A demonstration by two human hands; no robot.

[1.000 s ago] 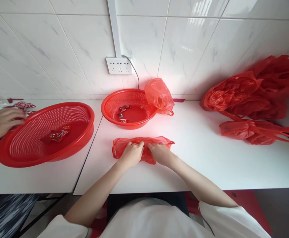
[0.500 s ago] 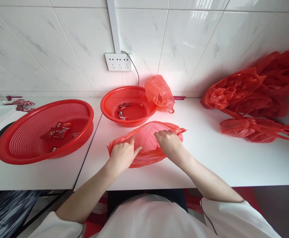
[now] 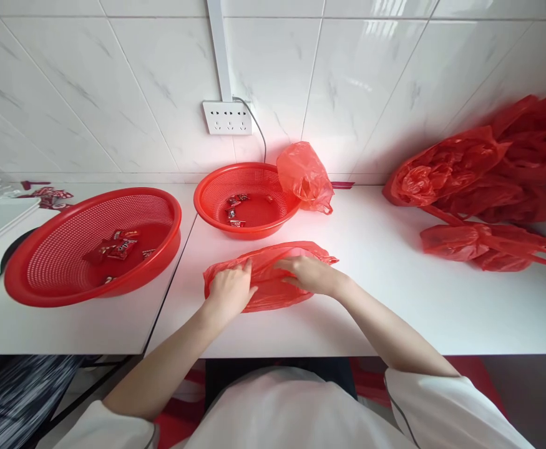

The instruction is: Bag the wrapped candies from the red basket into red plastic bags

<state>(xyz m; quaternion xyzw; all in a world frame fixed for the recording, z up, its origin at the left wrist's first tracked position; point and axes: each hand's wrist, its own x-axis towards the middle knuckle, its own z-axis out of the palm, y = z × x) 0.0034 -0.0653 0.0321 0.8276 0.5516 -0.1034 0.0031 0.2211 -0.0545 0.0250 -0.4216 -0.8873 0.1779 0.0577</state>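
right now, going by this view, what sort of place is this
Probably an indoor workroom: white tables against a tiled wall, red baskets holding small wrapped packets, and red plastic bags heaped at the right.

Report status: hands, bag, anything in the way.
Left hand touching red plastic bag; right hand at its mouth. Bag open. Perforated red basket behind, seemingly not blocking.

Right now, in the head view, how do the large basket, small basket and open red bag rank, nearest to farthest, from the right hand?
1. Open red bag: right at the right hand.
2. Small basket: beyond the bag, toward the wall.
3. Large basket: well off to the left.
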